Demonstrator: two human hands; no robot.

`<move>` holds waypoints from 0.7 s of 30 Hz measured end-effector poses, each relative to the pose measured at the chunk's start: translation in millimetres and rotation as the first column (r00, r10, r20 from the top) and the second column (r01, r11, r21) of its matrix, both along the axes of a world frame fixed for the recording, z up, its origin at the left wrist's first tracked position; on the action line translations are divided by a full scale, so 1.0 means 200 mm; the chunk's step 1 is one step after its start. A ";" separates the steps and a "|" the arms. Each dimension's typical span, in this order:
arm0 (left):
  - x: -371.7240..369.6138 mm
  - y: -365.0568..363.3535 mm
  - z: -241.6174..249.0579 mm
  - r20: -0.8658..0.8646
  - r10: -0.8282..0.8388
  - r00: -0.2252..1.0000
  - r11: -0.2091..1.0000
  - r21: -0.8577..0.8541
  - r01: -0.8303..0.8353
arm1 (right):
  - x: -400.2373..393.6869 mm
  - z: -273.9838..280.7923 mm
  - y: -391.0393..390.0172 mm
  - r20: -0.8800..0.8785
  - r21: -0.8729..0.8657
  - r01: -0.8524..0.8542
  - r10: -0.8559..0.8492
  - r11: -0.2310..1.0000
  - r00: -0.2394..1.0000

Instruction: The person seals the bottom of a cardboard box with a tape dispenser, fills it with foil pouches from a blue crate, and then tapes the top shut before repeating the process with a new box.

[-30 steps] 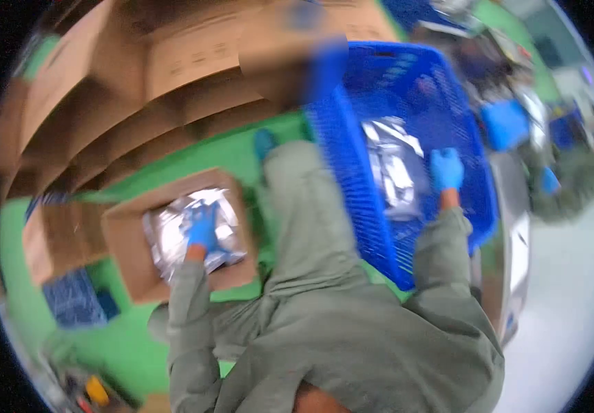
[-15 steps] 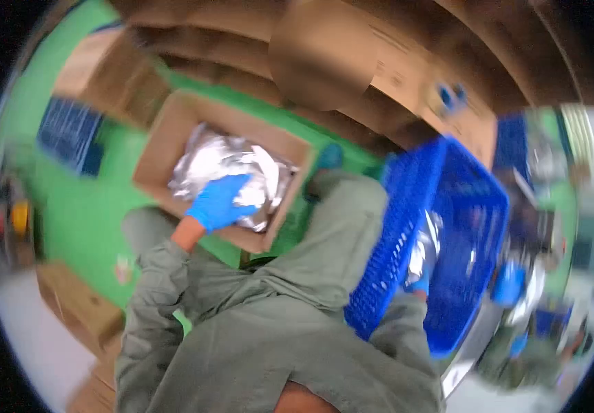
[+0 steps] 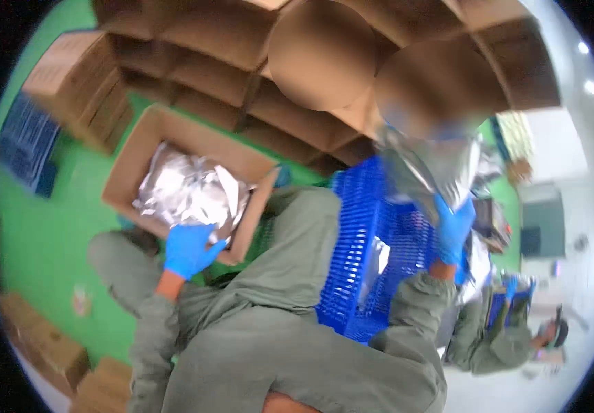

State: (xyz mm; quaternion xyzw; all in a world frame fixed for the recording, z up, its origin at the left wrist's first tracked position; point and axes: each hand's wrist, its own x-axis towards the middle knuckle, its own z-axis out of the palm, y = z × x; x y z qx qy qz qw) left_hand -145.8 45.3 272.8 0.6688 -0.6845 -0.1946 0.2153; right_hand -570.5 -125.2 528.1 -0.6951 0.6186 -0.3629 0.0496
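Note:
My right hand (image 3: 454, 227), in a blue glove, is closed on the lower edge of a silver foil bag (image 3: 424, 172), lifted above a blue plastic crate (image 3: 352, 261). Another foil piece (image 3: 378, 260) shows inside the crate. At the near edge of an open cardboard box (image 3: 252, 230) is my gloved left hand (image 3: 190, 249), its thumb apart from the fingers and nothing held. Shiny foil bags (image 3: 190, 189) lie in that box, just beyond the left fingertips.
Cardboard cubbies (image 3: 207, 69) line the far side. Stacked cartons (image 3: 80, 82) and a blue crate (image 3: 27, 141) stand at far left, more cartons (image 3: 42, 337) at lower left. A co-worker (image 3: 503, 344) is at lower right.
My right hand has come up out of the blue crate with a foil bag. My left hand has drawn back from the foil bags to the box's near edge. The view has shifted.

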 end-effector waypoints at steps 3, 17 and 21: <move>0.02 -0.01 -0.05 0.029 -0.004 1.000 0.999 -0.045 0.005 | 0.44 0.22 -0.01 0.365 -0.027 -0.193 0.189 0.981 0.912; -0.04 0.03 -0.06 0.092 0.092 0.991 0.955 -0.291 -0.061 | 1.88 -0.74 0.38 -0.024 0.265 -0.847 0.881 0.461 0.472; -0.02 0.09 0.00 0.083 0.054 0.995 0.973 -0.227 -0.034 | 2.04 -1.12 0.27 -0.003 0.463 -0.808 0.913 0.363 0.408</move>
